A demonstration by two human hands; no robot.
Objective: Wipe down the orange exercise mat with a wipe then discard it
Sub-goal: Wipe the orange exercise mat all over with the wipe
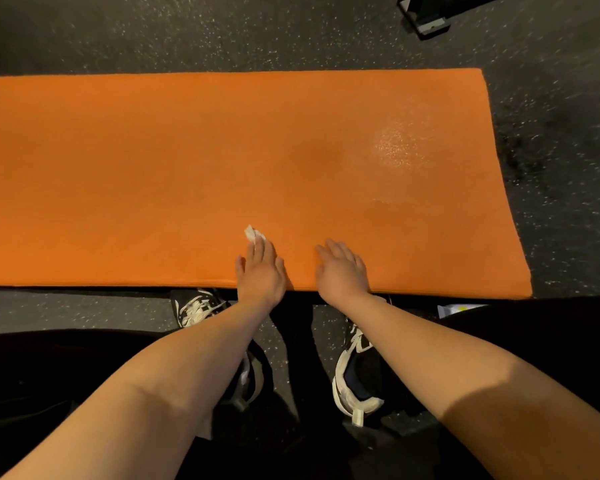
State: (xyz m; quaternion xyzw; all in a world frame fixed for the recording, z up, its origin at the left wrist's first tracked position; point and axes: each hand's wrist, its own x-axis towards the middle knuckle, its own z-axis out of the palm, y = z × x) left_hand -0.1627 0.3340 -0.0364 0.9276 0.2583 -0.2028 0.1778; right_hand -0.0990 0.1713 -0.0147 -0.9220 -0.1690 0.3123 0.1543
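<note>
Left hand (262, 271), right hand (342, 271), one mat (153, 168), seemingly one wipe (252, 233).

Both hands flat, palms down, side by side.
Bare left hand (262, 270): fingers straight and together, thumb splayed left. Bare right hand (342, 271): fingers straight, angled slightly left. Both forearms stretch forward and converge.

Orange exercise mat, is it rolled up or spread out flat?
Spread flat: the orange exercise mat lies unrolled on the speckled floor; its left end runs out of view.
</note>
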